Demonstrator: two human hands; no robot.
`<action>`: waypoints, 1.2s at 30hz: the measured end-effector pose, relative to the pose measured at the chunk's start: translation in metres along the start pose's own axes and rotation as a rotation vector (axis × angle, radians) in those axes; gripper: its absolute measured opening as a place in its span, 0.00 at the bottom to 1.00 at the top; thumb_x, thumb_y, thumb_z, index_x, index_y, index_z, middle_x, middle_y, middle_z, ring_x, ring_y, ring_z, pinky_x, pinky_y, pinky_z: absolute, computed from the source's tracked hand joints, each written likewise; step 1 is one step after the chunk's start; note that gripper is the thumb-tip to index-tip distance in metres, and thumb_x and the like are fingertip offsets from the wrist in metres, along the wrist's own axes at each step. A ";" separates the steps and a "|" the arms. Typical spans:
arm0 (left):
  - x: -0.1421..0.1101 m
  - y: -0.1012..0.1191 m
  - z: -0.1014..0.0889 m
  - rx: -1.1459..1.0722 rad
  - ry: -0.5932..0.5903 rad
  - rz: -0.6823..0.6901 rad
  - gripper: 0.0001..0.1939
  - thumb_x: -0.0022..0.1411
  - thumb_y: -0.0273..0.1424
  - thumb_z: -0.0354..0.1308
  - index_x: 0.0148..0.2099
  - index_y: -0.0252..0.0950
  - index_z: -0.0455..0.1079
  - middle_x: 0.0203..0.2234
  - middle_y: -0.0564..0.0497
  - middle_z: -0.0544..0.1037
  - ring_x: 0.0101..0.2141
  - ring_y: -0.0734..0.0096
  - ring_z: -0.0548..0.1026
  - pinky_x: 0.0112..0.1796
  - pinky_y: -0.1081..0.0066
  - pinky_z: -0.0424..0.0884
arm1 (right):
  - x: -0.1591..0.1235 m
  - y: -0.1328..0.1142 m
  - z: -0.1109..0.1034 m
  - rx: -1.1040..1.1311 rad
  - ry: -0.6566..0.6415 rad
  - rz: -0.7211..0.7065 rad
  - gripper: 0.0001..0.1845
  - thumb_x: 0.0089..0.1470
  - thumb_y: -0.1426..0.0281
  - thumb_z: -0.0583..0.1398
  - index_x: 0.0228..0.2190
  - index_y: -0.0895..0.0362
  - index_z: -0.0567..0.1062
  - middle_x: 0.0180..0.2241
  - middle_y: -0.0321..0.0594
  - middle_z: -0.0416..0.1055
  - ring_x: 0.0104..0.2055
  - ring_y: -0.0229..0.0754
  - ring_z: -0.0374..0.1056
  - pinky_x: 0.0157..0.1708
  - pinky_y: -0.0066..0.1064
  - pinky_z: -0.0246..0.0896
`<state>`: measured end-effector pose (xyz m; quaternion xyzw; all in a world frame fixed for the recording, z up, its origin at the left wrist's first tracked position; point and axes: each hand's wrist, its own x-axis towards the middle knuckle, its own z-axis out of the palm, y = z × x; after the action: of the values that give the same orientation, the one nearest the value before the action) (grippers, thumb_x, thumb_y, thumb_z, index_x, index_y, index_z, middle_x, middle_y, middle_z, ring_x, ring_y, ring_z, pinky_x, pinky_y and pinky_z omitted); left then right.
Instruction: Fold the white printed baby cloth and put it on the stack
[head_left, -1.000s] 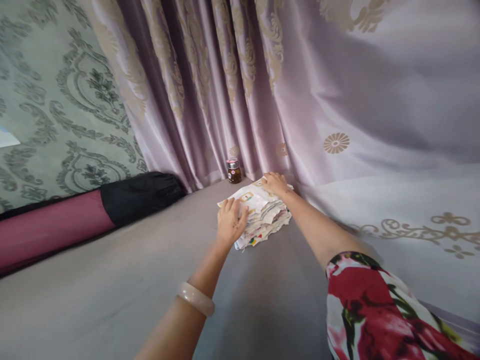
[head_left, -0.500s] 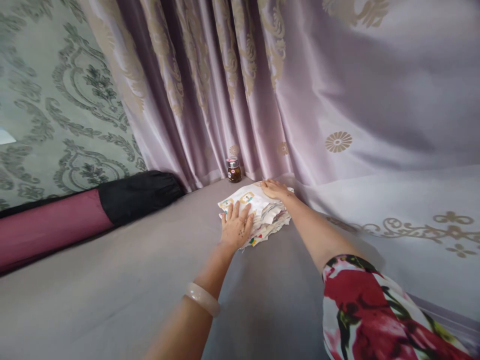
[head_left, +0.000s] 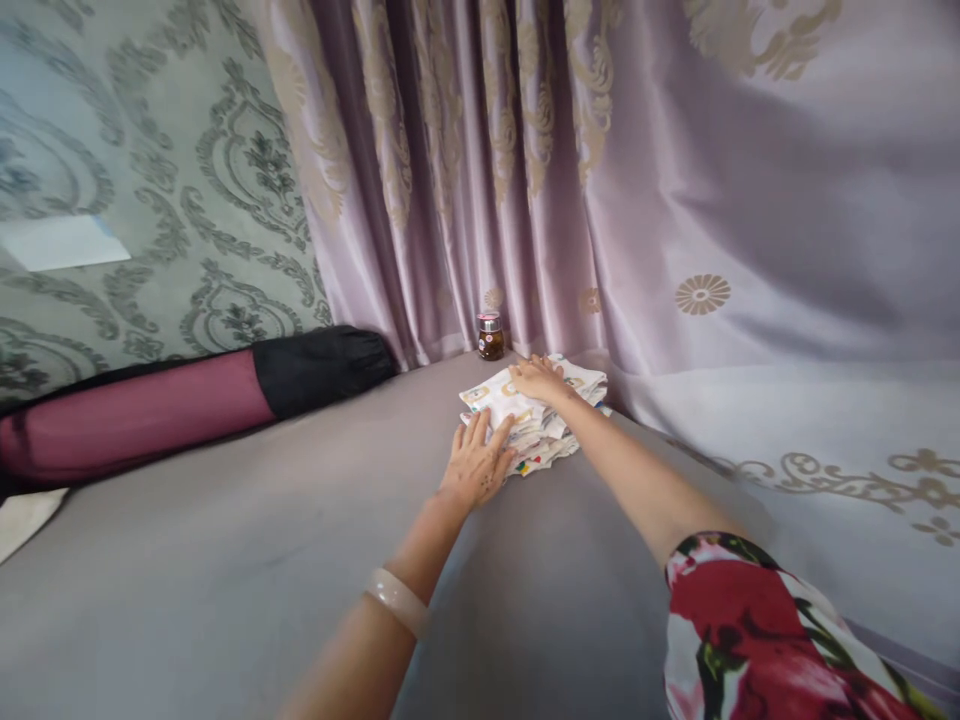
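A stack of white printed cloths [head_left: 491,393] lies on the grey bed-like surface, its layered edges uneven at the front. My right hand [head_left: 540,380] rests flat on top of the pile, fingers stretched toward the left. At the near left corner, my left hand [head_left: 478,458] is open with its fingers spread, the tips at the edge of the cloths. A pale bangle [head_left: 397,600] circles my left wrist. Part of the upper cloth is covered by my right hand and forearm.
A small dark jar with a silver lid [head_left: 490,338] stands just behind the stack. Purple patterned curtains [head_left: 457,200] hang at the back and right. Along the patterned wall on the left lies a long maroon and black bag [head_left: 180,405]. Grey sheet [head_left: 225,560] spreads in front.
My right hand has shifted left across the top of the cloths. My left hand has drawn back slightly to the pile's edge. The view has turned a little to the left.
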<state>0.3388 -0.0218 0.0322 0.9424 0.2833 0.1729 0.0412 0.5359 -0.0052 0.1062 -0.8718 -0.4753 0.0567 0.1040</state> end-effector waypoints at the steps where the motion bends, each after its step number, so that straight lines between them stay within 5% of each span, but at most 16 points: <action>1: -0.007 -0.007 -0.002 0.001 -0.009 -0.018 0.29 0.70 0.42 0.42 0.70 0.44 0.48 0.68 0.40 0.52 0.67 0.52 0.50 0.62 0.50 0.51 | -0.005 -0.007 0.002 0.002 0.008 -0.013 0.32 0.65 0.54 0.40 0.64 0.54 0.57 0.69 0.48 0.42 0.70 0.58 0.33 0.64 0.57 0.32; 14: -0.176 -0.190 -0.034 0.195 -0.143 -0.604 0.32 0.68 0.44 0.35 0.67 0.31 0.56 0.63 0.36 0.61 0.62 0.51 0.60 0.59 0.53 0.56 | -0.027 -0.013 0.039 -0.081 0.229 -0.024 0.30 0.64 0.55 0.42 0.60 0.54 0.63 0.65 0.52 0.51 0.66 0.59 0.43 0.59 0.62 0.38; 19: -0.237 -0.238 -0.059 0.219 -0.149 -0.769 0.36 0.66 0.47 0.30 0.66 0.31 0.57 0.63 0.38 0.60 0.62 0.49 0.60 0.59 0.52 0.56 | -0.027 -0.015 0.038 -0.076 0.241 -0.016 0.29 0.64 0.56 0.43 0.59 0.53 0.64 0.64 0.51 0.53 0.65 0.58 0.45 0.59 0.62 0.38; 24: -0.265 -0.254 -0.074 0.193 -0.119 -0.863 0.35 0.67 0.47 0.31 0.66 0.34 0.57 0.63 0.39 0.60 0.61 0.46 0.61 0.58 0.47 0.58 | -0.028 -0.019 0.029 -0.044 0.146 0.017 0.27 0.64 0.59 0.44 0.60 0.54 0.63 0.66 0.49 0.49 0.66 0.56 0.42 0.60 0.60 0.38; 28: -0.265 -0.248 -0.078 0.214 -0.082 -0.876 0.33 0.67 0.45 0.32 0.65 0.34 0.60 0.62 0.39 0.62 0.61 0.47 0.61 0.58 0.48 0.58 | -0.033 -0.030 0.024 -0.036 0.129 0.049 0.23 0.64 0.62 0.47 0.56 0.56 0.66 0.61 0.50 0.57 0.64 0.54 0.49 0.60 0.54 0.41; 32: -0.261 -0.240 -0.079 0.221 -0.090 -0.859 0.32 0.67 0.44 0.32 0.64 0.33 0.60 0.62 0.39 0.62 0.62 0.49 0.60 0.59 0.50 0.57 | -0.047 -0.056 0.026 -0.005 0.226 0.028 0.19 0.63 0.66 0.49 0.50 0.59 0.70 0.55 0.51 0.65 0.59 0.53 0.55 0.59 0.50 0.42; 36: -0.262 -0.239 -0.079 0.235 -0.075 -0.839 0.32 0.67 0.43 0.32 0.63 0.33 0.61 0.61 0.38 0.64 0.62 0.49 0.60 0.58 0.50 0.57 | -0.073 -0.102 0.041 0.017 0.342 -0.180 0.18 0.61 0.69 0.50 0.50 0.59 0.70 0.55 0.52 0.64 0.57 0.53 0.57 0.59 0.50 0.44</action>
<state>-0.0175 0.0326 -0.0150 0.7494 0.6579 0.0735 0.0104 0.4045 -0.0079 0.0902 -0.8217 -0.5264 -0.0981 0.1953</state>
